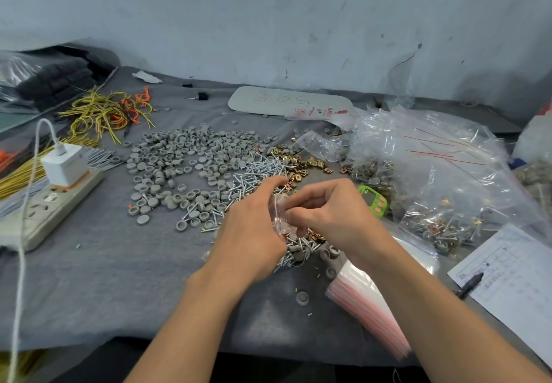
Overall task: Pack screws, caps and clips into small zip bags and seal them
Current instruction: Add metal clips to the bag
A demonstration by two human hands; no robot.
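Forearms: both reach in from the near edge and meet over the grey cloth (104, 278).
Left hand (254, 227): back up, fingers curled forward, gripping the left side of the small zip bag (279, 214).
Right hand (331, 215): knuckles bent, fingertips pinching the bag's right edge; the two hands are together, almost touching, both clamped on the bag.
Small zip bag: clear, crumpled, upright between the hands; what it contains cannot be told.
Single cap (302, 297): grey, lying alone between the forearms, nearer than the hands.
Stack of empty bags (367, 302): flat, with pink strips, partly covered by the right forearm.
Paper form (513, 278): right of the right forearm, a pen (472, 284) at its left edge.
Mixed heap (301, 248): screws, caps and clips just below the hands, partly hidden by them.
Green timer (373, 200): just right of the right hand.
Screws (254, 173): a silver pile just beyond the left hand.
Clips (301, 164): brass, beyond both hands, touching the screws.
Caps (185, 158): a wide grey spread, left of the screws and farther.
Clear sacks (433, 173): right of the hands, holding filled packs.
Power strip (50, 203): far left, a white charger (64, 164) plugged in.
Yellow wires (101, 114): beyond the strip.
Wall (268, 24): scuffed, behind everything.
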